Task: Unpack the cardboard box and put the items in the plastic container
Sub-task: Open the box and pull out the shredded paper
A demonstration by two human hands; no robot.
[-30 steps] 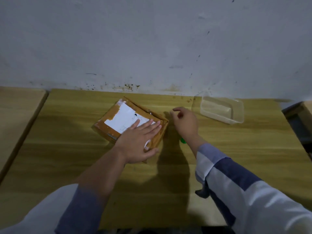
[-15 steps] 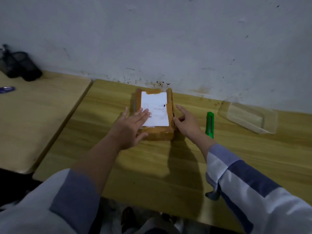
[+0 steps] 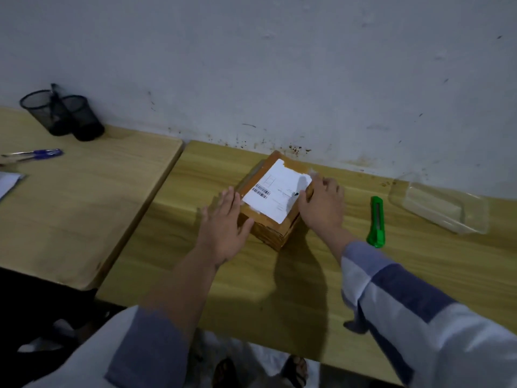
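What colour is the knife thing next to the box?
Bright green; the utility knife shows clearly in the head view.

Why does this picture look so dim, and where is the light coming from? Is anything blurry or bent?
Head view: dim and grainy overall; the cardboard box and both arms throw dark shadows toward the viewer across the table, so light likely comes from ahead and above. Head view: the sleeve edges near the bottom smear. Head view: the wide lens makes the table edges slant; the plastic container shows faint glare.

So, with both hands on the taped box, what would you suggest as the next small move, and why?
Probably the right hand should pick up the green cutter beside it: the cardboard box looks taped shut, and the left hand already steadies it.
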